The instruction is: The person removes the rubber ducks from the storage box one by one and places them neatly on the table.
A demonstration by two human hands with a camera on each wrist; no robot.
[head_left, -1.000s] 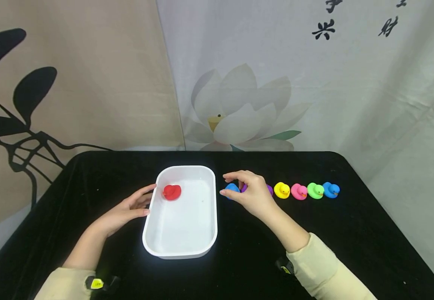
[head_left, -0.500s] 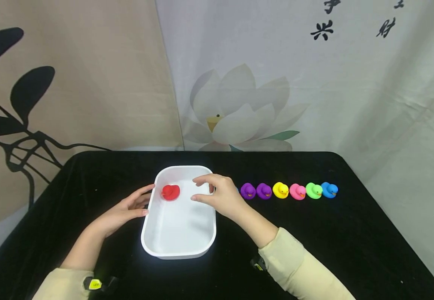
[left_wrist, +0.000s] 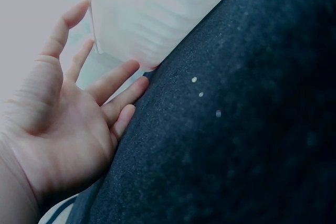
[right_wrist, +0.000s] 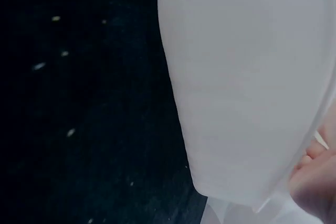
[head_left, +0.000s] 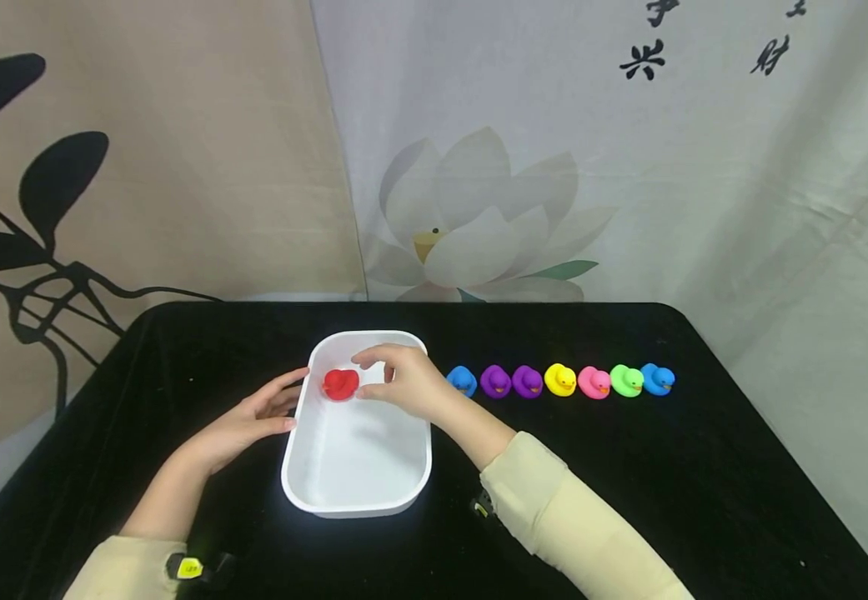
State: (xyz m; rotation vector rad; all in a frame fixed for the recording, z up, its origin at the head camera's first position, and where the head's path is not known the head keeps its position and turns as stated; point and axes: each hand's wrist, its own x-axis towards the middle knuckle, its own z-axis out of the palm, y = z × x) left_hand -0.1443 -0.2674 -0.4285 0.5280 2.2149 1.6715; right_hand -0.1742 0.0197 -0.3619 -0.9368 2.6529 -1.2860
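A white tray (head_left: pixel 362 467) stands on the black cloth, with a red rubber duck (head_left: pixel 340 384) inside near its upper left corner. My left hand (head_left: pixel 242 429) touches the tray's left side with fingers spread; in the left wrist view this hand (left_wrist: pixel 73 114) has its fingers extended beside the white wall. Over the tray's right part reaches my right hand (head_left: pixel 407 385), thumb and forefinger apart just right of the red duck, with nothing seen between them. The right wrist view shows the tray's outer wall (right_wrist: pixel 247 87) and part of the right hand (right_wrist: pixel 315 182).
Right of the tray a row of rubber ducks runs across the cloth: a blue duck (head_left: pixel 462 381), two purple ducks (head_left: pixel 495 382), then yellow (head_left: pixel 560 380), pink, green and another blue duck (head_left: pixel 658 380). A printed curtain (head_left: pixel 704 208) hangs behind the table.
My right hand has moved left from above the nearest blue duck, across the tray's right rim, to beside the red duck. The left hand and the ducks stay in place.
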